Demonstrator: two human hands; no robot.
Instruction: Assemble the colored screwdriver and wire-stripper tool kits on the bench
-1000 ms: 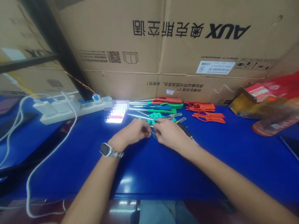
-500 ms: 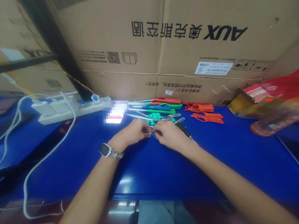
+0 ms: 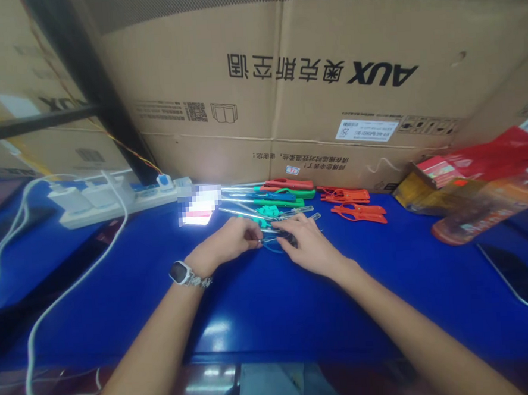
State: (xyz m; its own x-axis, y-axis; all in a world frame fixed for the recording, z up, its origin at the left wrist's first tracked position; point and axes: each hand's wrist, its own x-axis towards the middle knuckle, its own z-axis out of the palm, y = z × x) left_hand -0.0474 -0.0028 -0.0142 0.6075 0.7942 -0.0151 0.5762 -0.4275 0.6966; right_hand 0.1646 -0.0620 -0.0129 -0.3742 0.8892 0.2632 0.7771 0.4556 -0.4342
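Note:
My left hand (image 3: 242, 236) is closed in a pinch on a thin wire whose end shows at its fingertips. Opposite it, my right hand (image 3: 309, 242) curls over a dark-handled screwdriver (image 3: 288, 237), partly hidden by the fingers. A thin blue loop (image 3: 273, 245) lies on the table between the hands. Just beyond are small teal plastic parts (image 3: 268, 211) and clear narrow pieces (image 3: 303, 210). Behind them lie long-necked lighters with metal tubes, among them a red lighter (image 3: 288, 185) and a green lighter (image 3: 277, 203). Orange lighter shells (image 3: 358, 212) rest to the right.
A glowing phone (image 3: 199, 205) lies left of the lighters, near a white power strip (image 3: 90, 211) with plugs and cables. A large carton (image 3: 259, 120) stands behind the blue table (image 3: 270, 304). To the right are a drink bottle (image 3: 488, 210), a small box (image 3: 418, 191) and a dark flat device (image 3: 517, 277).
My right hand has moved off the left fingertips and onto the screwdriver, which lay uncovered beside it before. My left hand keeps its pinch. The view has shifted slightly.

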